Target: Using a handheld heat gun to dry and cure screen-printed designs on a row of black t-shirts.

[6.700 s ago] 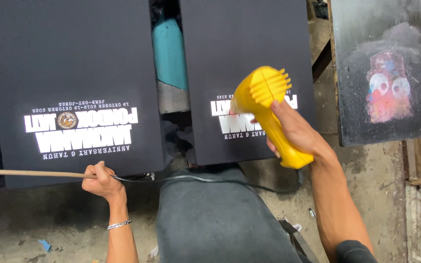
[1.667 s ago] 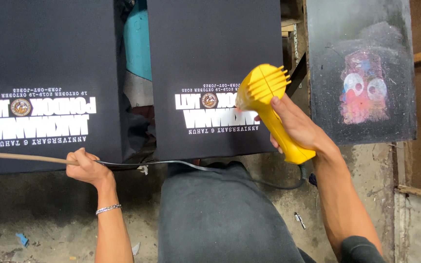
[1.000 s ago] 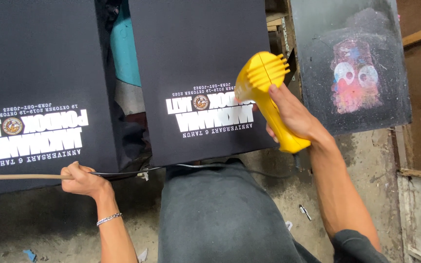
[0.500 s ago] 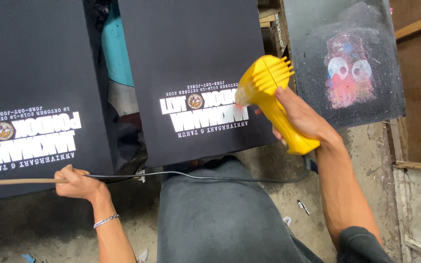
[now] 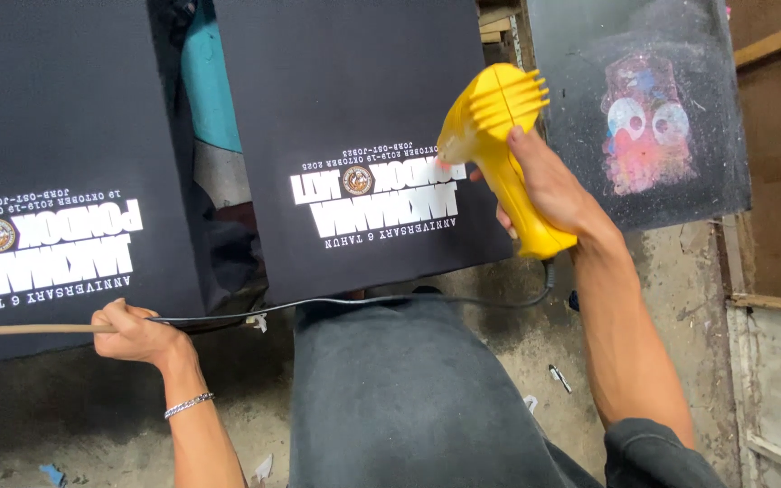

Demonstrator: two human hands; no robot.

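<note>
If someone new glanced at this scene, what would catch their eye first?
The bright yellow heat gun in the right hand, aimed at the white print on the middle black board. Next, the pink-and-blue smeared board at upper right, and the left hand gripping a wooden stick at lower left.

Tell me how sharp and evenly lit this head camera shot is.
Head view: mostly sharp, soft even daylight, no harsh glare; the yellow heat gun in the right hand is crisp, the left hand on a wooden stick slightly softer, floor corners darker.

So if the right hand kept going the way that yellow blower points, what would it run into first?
Most likely the white print on the middle black panel: the right hand aims the yellow heat gun there, though depth is unclear.
</note>
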